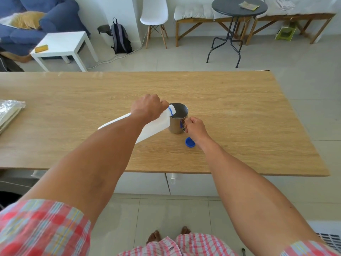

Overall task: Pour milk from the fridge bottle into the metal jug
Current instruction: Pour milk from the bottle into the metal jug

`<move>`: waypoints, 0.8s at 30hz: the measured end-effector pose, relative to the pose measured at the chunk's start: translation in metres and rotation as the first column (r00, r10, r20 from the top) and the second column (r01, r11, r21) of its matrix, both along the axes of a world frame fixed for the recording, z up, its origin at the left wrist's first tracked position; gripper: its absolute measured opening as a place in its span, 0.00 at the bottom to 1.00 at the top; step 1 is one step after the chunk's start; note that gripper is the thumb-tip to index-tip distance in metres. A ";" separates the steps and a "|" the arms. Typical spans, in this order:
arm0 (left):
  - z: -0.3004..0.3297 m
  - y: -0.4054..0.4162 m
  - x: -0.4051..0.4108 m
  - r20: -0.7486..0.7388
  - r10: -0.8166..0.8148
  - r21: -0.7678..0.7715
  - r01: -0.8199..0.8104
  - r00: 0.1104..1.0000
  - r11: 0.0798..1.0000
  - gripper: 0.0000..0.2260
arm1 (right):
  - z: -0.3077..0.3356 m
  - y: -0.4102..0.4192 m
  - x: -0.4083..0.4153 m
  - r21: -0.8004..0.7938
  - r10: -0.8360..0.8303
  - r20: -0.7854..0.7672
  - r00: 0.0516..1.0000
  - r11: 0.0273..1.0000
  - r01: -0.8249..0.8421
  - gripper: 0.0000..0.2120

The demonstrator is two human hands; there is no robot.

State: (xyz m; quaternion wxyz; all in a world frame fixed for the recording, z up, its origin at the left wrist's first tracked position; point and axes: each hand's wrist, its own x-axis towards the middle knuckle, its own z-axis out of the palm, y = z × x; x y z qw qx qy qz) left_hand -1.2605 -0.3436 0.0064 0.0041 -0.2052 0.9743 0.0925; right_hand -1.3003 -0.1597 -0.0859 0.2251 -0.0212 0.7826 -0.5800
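Observation:
A white plastic milk bottle [156, 126] is tipped far over to the right, its open blue-ringed neck over the rim of the metal jug [177, 119]. My left hand [148, 108] grips the bottle near its neck. The jug stands upright on the wooden table [239, 111], with a little pale liquid visible inside. My right hand [195, 127] holds the jug's handle on its right side. The blue bottle cap [190, 142] lies on the table just in front of the jug, beside my right wrist.
A stack wrapped in silver foil [10, 112] lies at the table's left edge. Beyond the table are a white side table [62, 45], a white chair [155, 17], a round black table [239, 6] and a blue sofa [36, 19].

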 end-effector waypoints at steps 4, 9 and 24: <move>0.002 0.000 -0.002 0.022 -0.003 -0.014 0.003 1.000 1.000 0.19 | -0.001 -0.001 0.000 -0.008 -0.012 -0.001 1.000 1.000 0.012 0.10; 0.006 0.002 -0.004 0.033 -0.010 -0.024 0.011 0.999 1.000 0.19 | -0.002 -0.002 -0.002 -0.015 -0.012 0.001 1.000 1.000 0.012 0.10; 0.011 0.004 -0.007 0.062 -0.014 -0.042 0.017 0.998 0.999 0.18 | -0.004 -0.004 -0.003 0.002 -0.016 -0.006 1.000 1.000 0.016 0.09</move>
